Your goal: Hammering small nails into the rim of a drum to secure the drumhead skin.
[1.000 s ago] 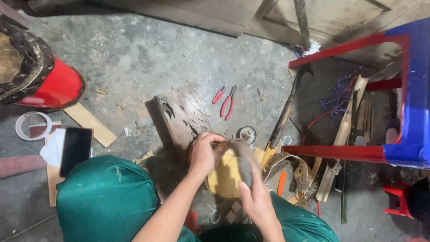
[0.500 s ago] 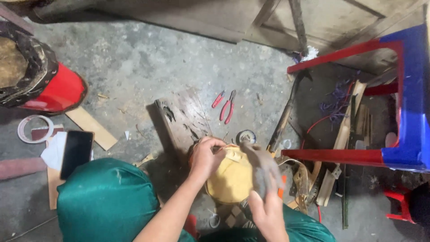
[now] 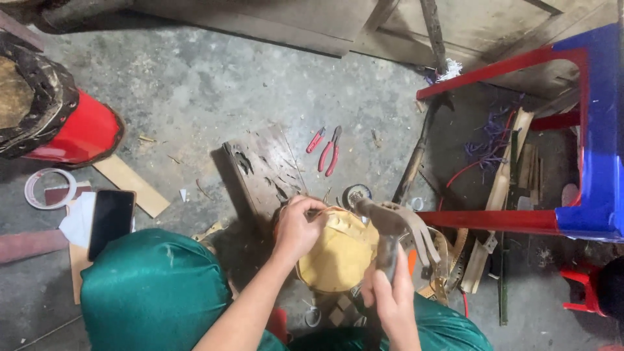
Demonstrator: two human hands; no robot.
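The hammer had swung up from beside the yellow rounded piece, which rested over the worn plank. The left hand gripped its rim; the right hand clenched the hammer's handle.

A phone with a dark, blank rectangular screen lies on the floor just beside the green-clad knee, below the white tape roll.

Concrete floor: pliers, phone, tape.
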